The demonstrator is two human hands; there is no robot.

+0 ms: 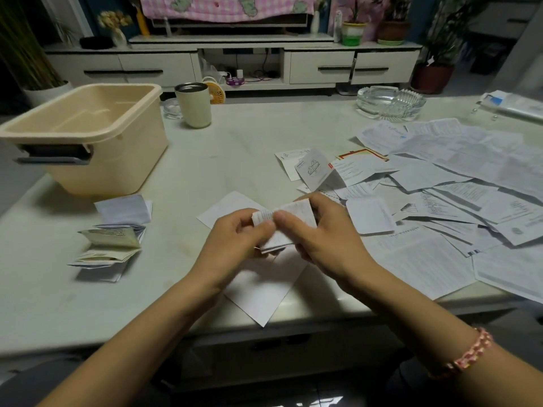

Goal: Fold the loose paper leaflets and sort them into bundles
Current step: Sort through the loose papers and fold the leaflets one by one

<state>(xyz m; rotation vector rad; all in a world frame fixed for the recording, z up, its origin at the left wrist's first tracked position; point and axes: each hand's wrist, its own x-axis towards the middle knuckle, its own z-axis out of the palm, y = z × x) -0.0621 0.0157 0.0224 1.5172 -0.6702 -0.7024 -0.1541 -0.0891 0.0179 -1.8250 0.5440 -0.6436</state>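
White paper, a small folded leaflet (289, 227), is pinched between both my hands above the near middle of the pale table (205, 160); my left hand (235, 239) curls round its left edge, thumb on top; my right hand (326, 239) clamps the right side, thumb pressed on the printed face; a pink beaded bracelet (470, 351) circles my right wrist; a blank white sheet (261, 292) lies flat beneath my hands; folded leaflets (114, 239) sit in small bundles to my left, near a beige plastic tub (88, 136); loose unfolded leaflets (458, 183) overlap across the table's right side; a cream mug (194, 104) and a glass ashtray (390, 104) stand at the far edge.
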